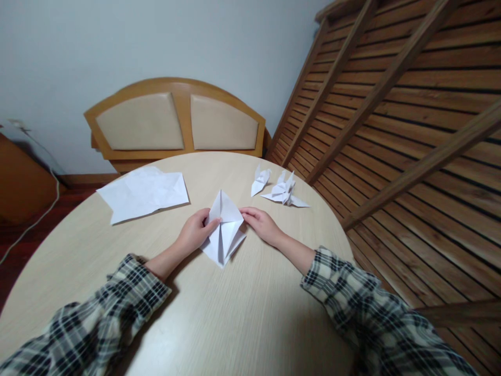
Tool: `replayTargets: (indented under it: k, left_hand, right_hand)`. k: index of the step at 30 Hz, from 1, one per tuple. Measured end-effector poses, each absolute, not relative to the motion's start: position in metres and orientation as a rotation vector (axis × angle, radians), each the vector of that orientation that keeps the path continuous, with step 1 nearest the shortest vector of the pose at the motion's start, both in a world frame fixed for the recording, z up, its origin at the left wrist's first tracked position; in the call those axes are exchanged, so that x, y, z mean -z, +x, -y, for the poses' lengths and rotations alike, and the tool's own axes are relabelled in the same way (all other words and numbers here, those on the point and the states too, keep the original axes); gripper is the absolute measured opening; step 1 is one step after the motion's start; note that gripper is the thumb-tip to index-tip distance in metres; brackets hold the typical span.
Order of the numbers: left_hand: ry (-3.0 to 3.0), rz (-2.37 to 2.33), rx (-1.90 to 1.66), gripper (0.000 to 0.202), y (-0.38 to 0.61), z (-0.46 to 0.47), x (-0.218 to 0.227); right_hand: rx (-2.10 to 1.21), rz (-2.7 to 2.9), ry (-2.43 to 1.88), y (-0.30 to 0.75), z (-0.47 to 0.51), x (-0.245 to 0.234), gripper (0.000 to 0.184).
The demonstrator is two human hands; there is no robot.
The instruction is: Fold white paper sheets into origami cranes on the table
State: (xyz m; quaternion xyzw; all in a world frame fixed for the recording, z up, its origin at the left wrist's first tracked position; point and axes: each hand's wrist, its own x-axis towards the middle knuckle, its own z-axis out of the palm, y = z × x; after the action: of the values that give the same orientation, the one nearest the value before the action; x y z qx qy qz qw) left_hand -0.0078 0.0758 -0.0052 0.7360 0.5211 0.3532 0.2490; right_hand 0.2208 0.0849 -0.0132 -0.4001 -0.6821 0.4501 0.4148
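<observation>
A partly folded sheet of white origami paper (230,209) is between my two hands, at the middle of the table. It has a diamond shape with a crease down its centre and loose flaps at the lower right. My left hand (195,228) grips its left edge, the thumb lying on top near the centre crease and the fingers underneath. My right hand (263,224) pinches the right corner between thumb and fingertips. The underside of the paper is hidden.
Several white sheets (144,193) lie at the table's back left. Folded paper cranes (285,190) and a smaller folded piece (260,181) stand at the back right. Beyond the round table (219,324) are a wooden headboard (182,120) and a slatted wooden panel (391,156).
</observation>
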Motion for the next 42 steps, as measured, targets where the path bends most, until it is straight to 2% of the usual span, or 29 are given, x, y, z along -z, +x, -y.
replayTargets:
  k: [7,11,17,42]
  left_hand:
    - [1.95,-1.39,-1.011,0.032,-0.0084,-0.077,0.0083]
    - [1.947,-1.378,-1.011,0.031,-0.0095,-0.0778,0.0094]
    - [1.939,-1.347,-1.002,0.031,-0.0101,-0.0774,0.0094]
    - [2.053,-1.378,-0.962,0.032,-0.0055,-0.0757,0.0055]
  right_hand:
    - [-0.708,2.055,-1.012,0.2172,-0.082,0.0094,0.021]
    - [-0.703,2.098,-0.992,0.2178,-0.0825,0.0085,0.027]
    - [-0.698,2.095,-0.959,0.2187,-0.084,0.0108,0.02]
    - [-0.672,2.179,-0.963,0.2161,-0.0823,0.0057,0.016]
